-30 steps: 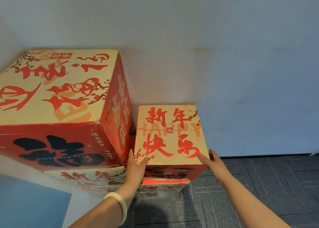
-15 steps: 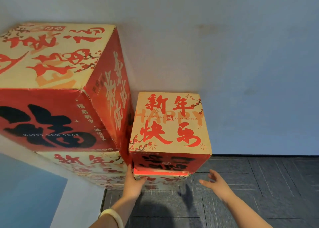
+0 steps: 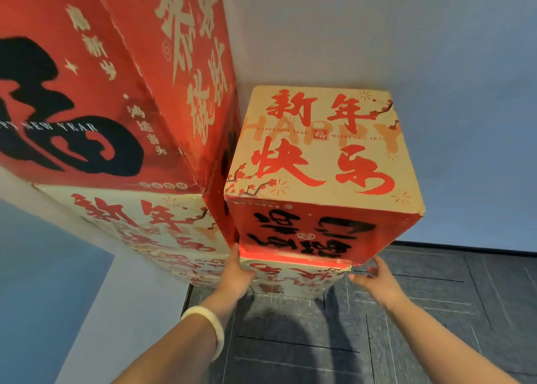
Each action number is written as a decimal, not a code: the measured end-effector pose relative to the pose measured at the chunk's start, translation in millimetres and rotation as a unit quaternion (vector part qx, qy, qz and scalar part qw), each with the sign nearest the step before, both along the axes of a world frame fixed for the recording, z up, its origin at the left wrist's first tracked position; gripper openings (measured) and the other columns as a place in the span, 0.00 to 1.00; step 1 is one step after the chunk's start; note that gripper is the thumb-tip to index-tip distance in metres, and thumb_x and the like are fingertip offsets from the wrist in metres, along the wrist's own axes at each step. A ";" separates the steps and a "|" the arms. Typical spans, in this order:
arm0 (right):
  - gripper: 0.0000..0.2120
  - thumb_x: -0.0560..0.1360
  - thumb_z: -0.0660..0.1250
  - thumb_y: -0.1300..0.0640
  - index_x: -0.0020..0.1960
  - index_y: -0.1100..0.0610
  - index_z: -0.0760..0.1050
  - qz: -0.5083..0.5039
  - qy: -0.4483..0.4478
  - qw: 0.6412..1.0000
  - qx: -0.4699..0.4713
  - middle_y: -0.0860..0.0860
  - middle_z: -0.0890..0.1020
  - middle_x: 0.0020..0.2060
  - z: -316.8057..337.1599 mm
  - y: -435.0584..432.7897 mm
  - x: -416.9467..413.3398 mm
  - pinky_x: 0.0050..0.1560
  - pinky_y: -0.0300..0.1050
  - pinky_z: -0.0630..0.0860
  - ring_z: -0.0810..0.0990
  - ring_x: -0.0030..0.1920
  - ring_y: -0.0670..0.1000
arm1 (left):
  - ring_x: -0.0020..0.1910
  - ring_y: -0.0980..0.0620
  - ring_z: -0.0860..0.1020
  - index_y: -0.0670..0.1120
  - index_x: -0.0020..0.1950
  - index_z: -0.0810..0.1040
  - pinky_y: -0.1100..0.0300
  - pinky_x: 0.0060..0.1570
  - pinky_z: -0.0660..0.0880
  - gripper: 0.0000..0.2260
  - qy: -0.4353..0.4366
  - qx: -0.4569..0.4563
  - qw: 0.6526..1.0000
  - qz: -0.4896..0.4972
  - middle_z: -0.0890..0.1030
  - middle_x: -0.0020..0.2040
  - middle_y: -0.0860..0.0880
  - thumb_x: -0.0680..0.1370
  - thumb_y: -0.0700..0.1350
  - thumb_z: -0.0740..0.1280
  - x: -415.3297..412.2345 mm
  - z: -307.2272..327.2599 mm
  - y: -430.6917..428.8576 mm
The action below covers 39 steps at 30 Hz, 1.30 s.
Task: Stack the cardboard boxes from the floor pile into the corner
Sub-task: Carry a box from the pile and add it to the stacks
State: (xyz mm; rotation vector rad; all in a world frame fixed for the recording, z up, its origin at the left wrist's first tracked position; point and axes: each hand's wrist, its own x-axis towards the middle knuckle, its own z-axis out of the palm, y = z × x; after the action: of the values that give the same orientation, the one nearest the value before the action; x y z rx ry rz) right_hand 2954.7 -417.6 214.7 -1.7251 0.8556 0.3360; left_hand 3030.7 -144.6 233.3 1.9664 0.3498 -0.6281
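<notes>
The tall stack [image 3: 110,98] at left runs out of view, and beside it against the wall the small top box [image 3: 319,151] hides its lower box [image 3: 290,276], where the left hand [image 3: 236,276] presses flat and the right hand [image 3: 374,279] hovers spread at its corner.

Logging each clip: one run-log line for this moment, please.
left hand: touching lower box | right hand: open, beside it | small red-and-tan cardboard box: stacked, against large red cardboard box

Soft, even indoor light (no glare anywhere) leaves the pale blue-grey wall [image 3: 406,49] evenly lit. Dark shadows of the forearms fall on the dark grey tiled floor [image 3: 421,325] beneath the boxes. Wide-angle distortion bends the edges, and the lower right corner is smeared with motion blur.
</notes>
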 end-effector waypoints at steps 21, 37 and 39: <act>0.33 0.71 0.70 0.67 0.71 0.57 0.59 -0.045 -0.055 0.997 0.018 0.51 0.71 0.62 -42.2 26.9 9.1 0.63 0.47 0.66 0.70 0.66 0.55 | 0.54 0.58 0.71 0.51 0.77 0.49 0.69 0.50 0.73 0.37 -0.012 -0.033 0.999 -0.006 0.65 0.69 0.53 0.75 0.29 0.62 1.9 -32.4 9.0; 0.36 0.71 0.71 0.66 0.73 0.57 0.57 -0.029 -0.059 0.997 0.028 0.55 0.66 0.71 -40.1 28.6 7.8 0.70 0.53 0.63 0.65 0.71 0.56 | 0.31 0.63 0.63 0.50 0.77 0.49 0.77 0.23 0.66 0.34 0.031 -0.037 0.999 0.015 0.63 0.73 0.49 0.76 0.31 0.60 -2.9 -31.1 15.6; 0.36 0.71 0.71 0.66 0.73 0.57 0.57 -0.026 -0.058 0.998 0.027 0.55 0.66 0.71 -40.3 28.5 7.4 0.69 0.53 0.63 0.65 0.71 0.57 | 0.31 0.63 0.63 0.49 0.77 0.49 0.79 0.21 0.65 0.34 0.029 -0.041 0.999 0.019 0.64 0.72 0.49 0.77 0.31 0.61 -3.4 -29.3 16.0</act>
State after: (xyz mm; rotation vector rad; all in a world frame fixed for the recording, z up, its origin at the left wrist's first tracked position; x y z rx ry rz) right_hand 2962.2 -389.0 174.4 -1.6526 0.7988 0.2191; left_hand 3027.3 -128.6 204.0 1.8618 0.3899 -0.6666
